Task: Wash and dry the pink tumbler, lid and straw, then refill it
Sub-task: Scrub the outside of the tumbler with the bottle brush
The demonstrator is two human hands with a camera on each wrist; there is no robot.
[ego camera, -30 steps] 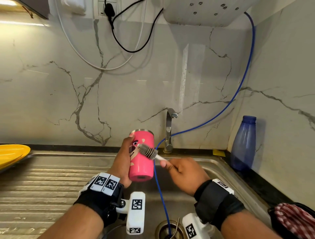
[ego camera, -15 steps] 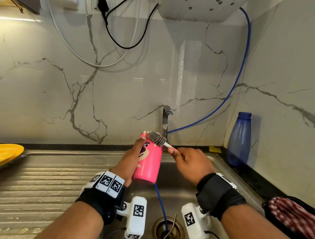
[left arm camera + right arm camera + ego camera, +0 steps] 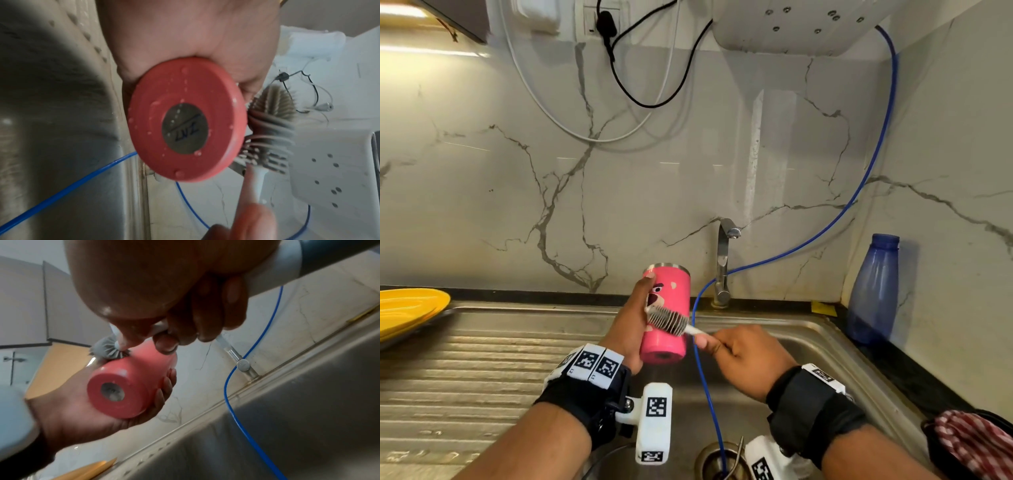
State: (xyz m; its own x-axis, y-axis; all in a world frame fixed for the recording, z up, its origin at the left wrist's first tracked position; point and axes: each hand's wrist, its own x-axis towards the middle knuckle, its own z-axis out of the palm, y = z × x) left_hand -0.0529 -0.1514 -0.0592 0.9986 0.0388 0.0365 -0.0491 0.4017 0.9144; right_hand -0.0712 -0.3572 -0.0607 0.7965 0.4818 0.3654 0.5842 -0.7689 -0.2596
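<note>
My left hand (image 3: 630,325) grips the pink tumbler (image 3: 671,294) above the sink basin, base toward me and steel rim pointing away. The wet base (image 3: 185,120) fills the left wrist view, and it shows small in the right wrist view (image 3: 121,386). My right hand (image 3: 739,353) holds the white handle of a grey bottle brush (image 3: 667,320), whose bristles press across the tumbler's side over the cartoon face. The bristles (image 3: 273,116) bend against the tumbler's wall. I see no lid or straw in any view.
The steel sink (image 3: 808,342) has a ribbed drainboard (image 3: 465,377) to the left and a drain (image 3: 719,462) below my hands. A blue hose (image 3: 705,394) runs from the wall unit into the drain. A tap (image 3: 722,267), blue bottle (image 3: 873,294), yellow plate (image 3: 407,311) and checked cloth (image 3: 976,442) surround it.
The brush has slid from the tumbler's rim down to the middle of its side. The tumbler has tipped back more upright in my left hand.
</note>
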